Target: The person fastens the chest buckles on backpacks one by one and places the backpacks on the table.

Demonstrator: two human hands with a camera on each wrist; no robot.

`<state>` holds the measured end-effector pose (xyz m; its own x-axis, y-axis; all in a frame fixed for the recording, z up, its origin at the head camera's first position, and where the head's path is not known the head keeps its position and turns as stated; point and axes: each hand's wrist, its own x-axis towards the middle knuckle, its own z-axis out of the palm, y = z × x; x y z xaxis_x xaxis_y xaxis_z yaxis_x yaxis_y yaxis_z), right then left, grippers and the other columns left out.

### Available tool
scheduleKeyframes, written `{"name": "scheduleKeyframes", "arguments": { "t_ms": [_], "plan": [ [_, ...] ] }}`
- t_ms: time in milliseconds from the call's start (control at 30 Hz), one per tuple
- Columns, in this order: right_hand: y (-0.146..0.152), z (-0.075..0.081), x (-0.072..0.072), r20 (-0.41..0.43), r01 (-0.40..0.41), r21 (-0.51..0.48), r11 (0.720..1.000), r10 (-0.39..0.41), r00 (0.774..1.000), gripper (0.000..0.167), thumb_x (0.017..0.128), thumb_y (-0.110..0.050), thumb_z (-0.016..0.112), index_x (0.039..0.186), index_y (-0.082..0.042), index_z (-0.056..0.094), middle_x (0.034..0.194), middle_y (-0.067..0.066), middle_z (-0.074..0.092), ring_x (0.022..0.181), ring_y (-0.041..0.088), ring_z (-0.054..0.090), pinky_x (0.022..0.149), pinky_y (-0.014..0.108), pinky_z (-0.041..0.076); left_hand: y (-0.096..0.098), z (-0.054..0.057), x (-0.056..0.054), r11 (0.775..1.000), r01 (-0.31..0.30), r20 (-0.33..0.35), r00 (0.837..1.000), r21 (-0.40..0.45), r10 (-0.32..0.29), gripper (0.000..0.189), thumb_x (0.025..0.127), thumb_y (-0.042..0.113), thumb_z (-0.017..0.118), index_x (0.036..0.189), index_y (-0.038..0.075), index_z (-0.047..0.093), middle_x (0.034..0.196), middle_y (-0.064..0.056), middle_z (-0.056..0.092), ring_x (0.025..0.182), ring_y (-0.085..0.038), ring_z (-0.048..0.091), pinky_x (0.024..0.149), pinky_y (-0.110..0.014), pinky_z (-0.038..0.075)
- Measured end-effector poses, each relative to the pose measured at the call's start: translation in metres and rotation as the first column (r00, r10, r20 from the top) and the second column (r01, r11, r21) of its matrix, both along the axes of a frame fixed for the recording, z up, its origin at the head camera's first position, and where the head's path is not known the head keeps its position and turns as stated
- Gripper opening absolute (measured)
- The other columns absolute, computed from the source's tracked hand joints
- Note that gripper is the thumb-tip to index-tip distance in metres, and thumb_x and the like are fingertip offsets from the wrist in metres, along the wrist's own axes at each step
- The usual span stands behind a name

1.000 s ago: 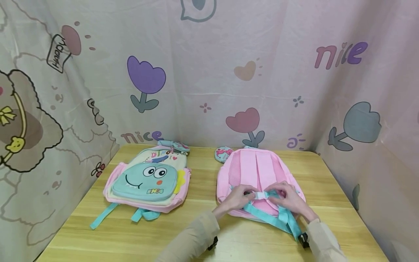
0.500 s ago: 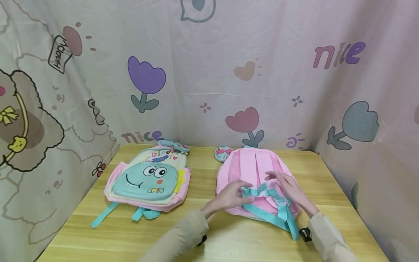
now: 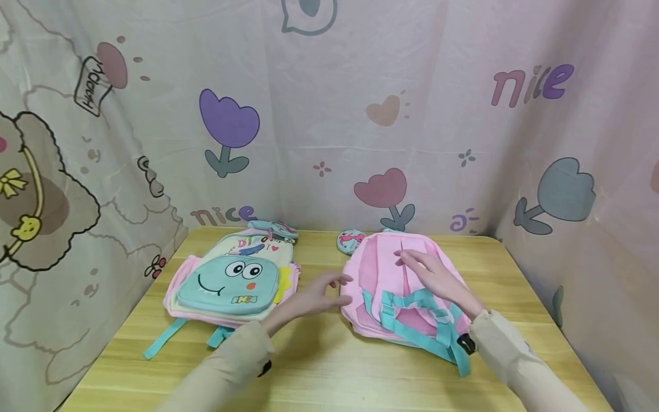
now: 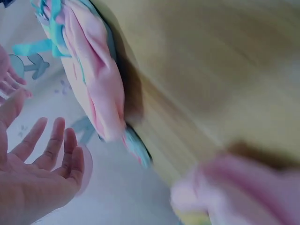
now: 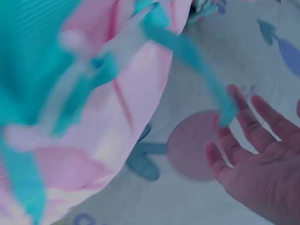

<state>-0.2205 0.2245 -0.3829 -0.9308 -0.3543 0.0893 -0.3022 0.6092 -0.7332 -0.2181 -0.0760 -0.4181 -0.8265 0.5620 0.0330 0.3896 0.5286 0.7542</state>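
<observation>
A pink backpack (image 3: 366,269) lies back side up on the right part of the table, its teal straps (image 3: 419,340) loose over its lower half. Above its back panel hovers my right hand (image 3: 432,277), fingers extended and holding nothing. In the right wrist view a teal strap end (image 5: 197,56) overlaps those fingertips. My left hand (image 3: 313,296) is in the gap between the two bags, fingers spread and bent a little, with nothing in them. To its left lies a second backpack (image 3: 226,284), front up, with a teal dinosaur face.
Both bags rest on a wooden table (image 3: 329,377). A small round pouch (image 3: 351,242) sits at the pink bag's top left, and another pouch (image 3: 283,230) tops the dinosaur bag. A printed curtain (image 3: 309,103) hangs behind and at both sides.
Both hands have let go of the teal strap with its white buckle. My left hand has moved left off the pink backpack; my right hand has risen up and left over it.
</observation>
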Motion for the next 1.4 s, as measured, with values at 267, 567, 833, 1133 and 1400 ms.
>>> {"name": "scheduleKeyframes", "arguments": {
  "t_ms": [267,567,833,1133,1400],
  "plan": [
    [-0.055,0.004,-0.005,-0.001,-0.143,0.07,0.987,0.144,0.99,0.048,0.108,-0.033,0.044,0.145,-0.004,0.052,0.147,0.017,0.056,0.139,0.038,0.049,0.117,0.057,0.037,-0.055,0.011,-0.009,0.995,-0.085,-0.101,0.992,-0.046,0.08,0.042,0.1,0.036,0.061,0.135,0.013,0.062,0.138,-0.008,0.064,0.126,-0.03,0.056,0.107,-0.054,0.046],
    [-0.11,-0.008,-0.006,0.045,-0.27,0.06,0.961,0.268,0.962,0.048,0.106,-0.03,0.046,0.148,-0.005,0.048,0.138,0.018,0.061,0.129,0.034,0.057,0.109,0.054,0.046,-0.125,0.011,-0.012,0.979,-0.14,-0.228,0.968,-0.147,0.104,0.034,0.101,0.033,0.06,0.129,0.013,0.068,0.128,-0.007,0.067,0.125,-0.034,0.057,0.106,-0.058,0.045],
    [-0.151,-0.03,-0.008,0.151,-0.304,-0.033,0.952,0.305,0.94,0.05,0.107,-0.032,0.045,0.151,-0.008,0.045,0.144,0.024,0.055,0.13,0.04,0.055,0.108,0.054,0.047,-0.182,0.009,-0.006,0.969,-0.213,-0.287,0.942,-0.123,0.171,0.03,0.099,0.025,0.065,0.121,0.005,0.071,0.123,-0.015,0.07,0.125,-0.041,0.055,0.107,-0.064,0.04],
    [-0.184,-0.06,0.0,0.22,-0.281,-0.159,0.946,0.312,0.924,0.049,0.105,-0.029,0.051,0.15,-0.01,0.046,0.146,0.026,0.051,0.127,0.04,0.057,0.103,0.049,0.051,-0.234,0.001,0.0,0.946,-0.314,-0.321,0.906,-0.077,0.275,0.025,0.093,0.022,0.072,0.111,0.005,0.075,0.125,-0.027,0.06,0.121,-0.045,0.048,0.1,-0.067,0.035],
    [-0.203,-0.082,0.004,0.264,-0.188,-0.227,0.955,0.246,0.932,0.048,0.102,-0.028,0.056,0.147,-0.013,0.049,0.135,0.019,0.059,0.121,0.032,0.06,0.097,0.042,0.054,-0.264,-0.007,0.005,0.922,-0.381,-0.307,0.887,-0.066,0.344,0.025,0.09,0.019,0.074,0.109,0.002,0.074,0.131,-0.035,0.051,0.123,-0.051,0.04,0.094,-0.069,0.032]
  ]
}}
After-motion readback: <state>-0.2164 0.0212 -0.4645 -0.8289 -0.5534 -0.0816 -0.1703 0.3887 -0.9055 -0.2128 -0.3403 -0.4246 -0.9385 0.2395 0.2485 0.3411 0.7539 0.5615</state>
